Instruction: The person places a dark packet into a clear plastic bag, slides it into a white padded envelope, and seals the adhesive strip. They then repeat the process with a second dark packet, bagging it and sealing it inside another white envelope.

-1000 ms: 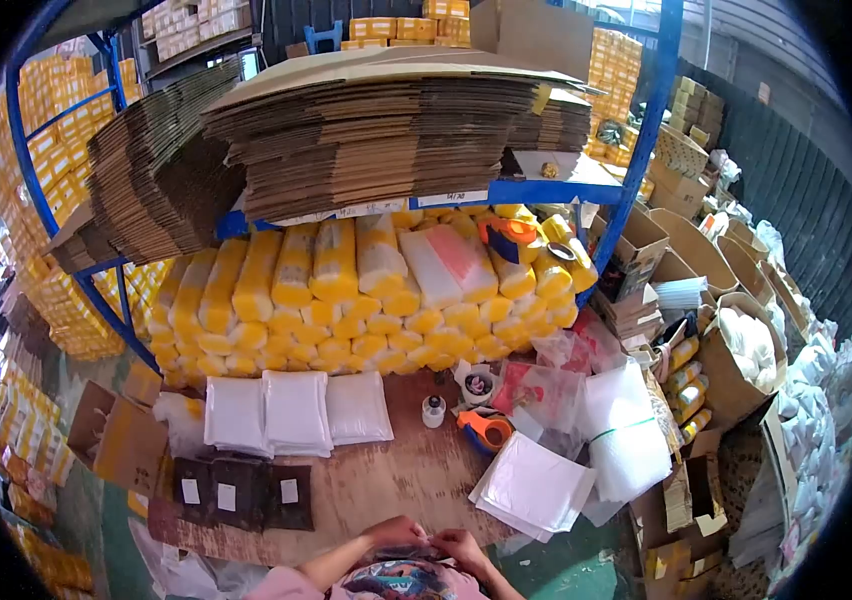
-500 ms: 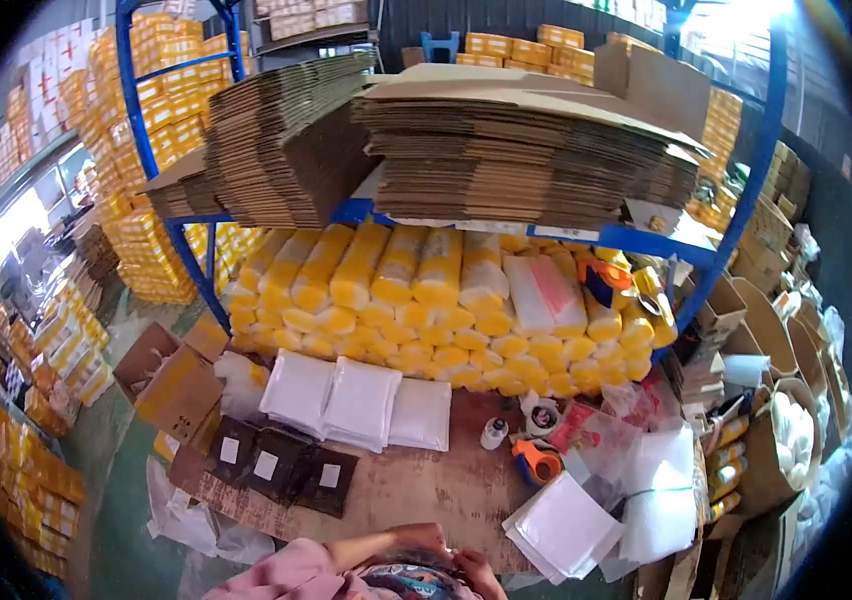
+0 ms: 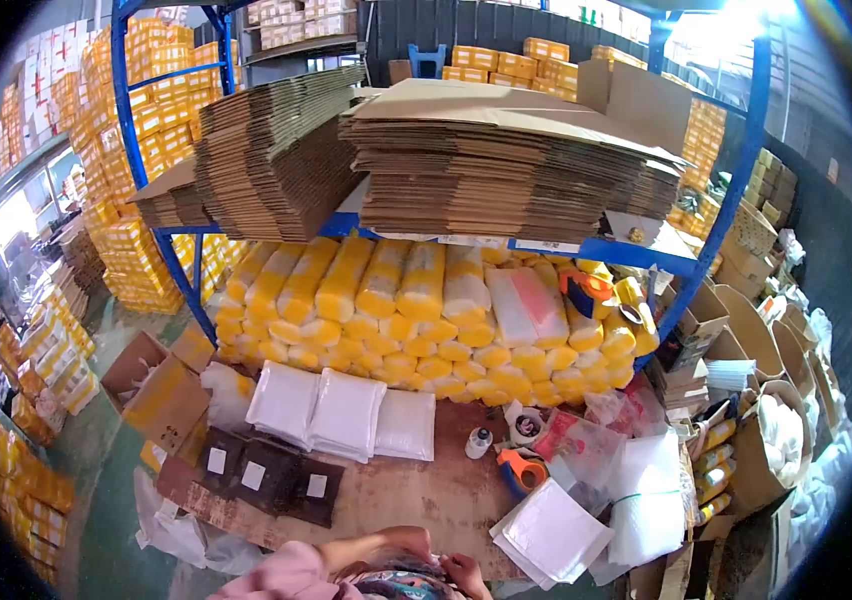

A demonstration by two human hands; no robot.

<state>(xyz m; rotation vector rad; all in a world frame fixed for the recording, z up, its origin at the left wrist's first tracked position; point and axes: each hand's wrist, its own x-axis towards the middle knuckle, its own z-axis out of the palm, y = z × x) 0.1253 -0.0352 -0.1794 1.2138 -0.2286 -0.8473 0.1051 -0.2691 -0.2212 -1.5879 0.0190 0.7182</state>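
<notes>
Near the bottom centre, my left hand [image 3: 407,541] is closed close to my body, over the table's front edge. Just right of it, my right hand [image 3: 466,574] is curled too, its fingers near my patterned clothing. What either hand holds, if anything, is too small to make out. On the wooden table [image 3: 386,500], black packets with white labels [image 3: 264,474] lie to the left, behind them white packages [image 3: 346,412]. A stack of white bags [image 3: 552,530] lies to the right of my right hand, with an orange and blue tape dispenser [image 3: 523,470] behind it.
A blue rack [image 3: 691,262] behind the table bears flattened cardboard [image 3: 506,150] above yellow-ended rolls [image 3: 376,280]. A small bottle [image 3: 478,443] and bubble wrap [image 3: 646,500] are on the table. Open cartons [image 3: 781,440] stand at the right, another carton [image 3: 164,400] at the left.
The view has shifted slightly, so the rack and table sit a little lower and further left. Both hands remain close to my body, in nearly the same pose.
</notes>
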